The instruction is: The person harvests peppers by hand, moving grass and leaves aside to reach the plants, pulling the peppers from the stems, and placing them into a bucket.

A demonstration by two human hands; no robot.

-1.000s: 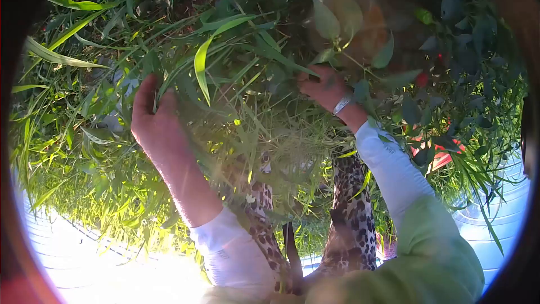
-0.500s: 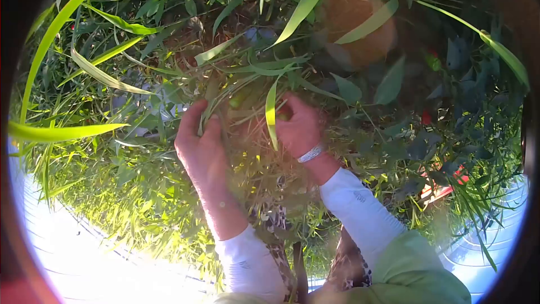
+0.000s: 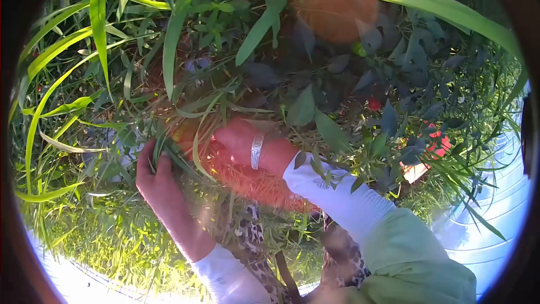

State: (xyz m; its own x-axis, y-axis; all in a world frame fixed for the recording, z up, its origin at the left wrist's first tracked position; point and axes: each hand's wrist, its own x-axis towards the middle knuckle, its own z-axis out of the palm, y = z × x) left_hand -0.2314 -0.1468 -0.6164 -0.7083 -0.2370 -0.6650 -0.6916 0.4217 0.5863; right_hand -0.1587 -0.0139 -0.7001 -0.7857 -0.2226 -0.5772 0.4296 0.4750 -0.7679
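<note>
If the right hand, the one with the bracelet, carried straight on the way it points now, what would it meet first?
Probably the curved grass blade just beyond the fingers of the right hand, though one view leaves the depth between them unclear.

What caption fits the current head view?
Left hand pinching long green blades, with the right hand, silver bracelet at its wrist, close by.

The only view looks from the person's head, forward and steeply down, near enough that both forearms (image 3: 337,191) reach in from the bottom of the frame. Plants (image 3: 214,28) fill its top and middle; patterned trousers (image 3: 253,231) show at bottom centre.
</note>
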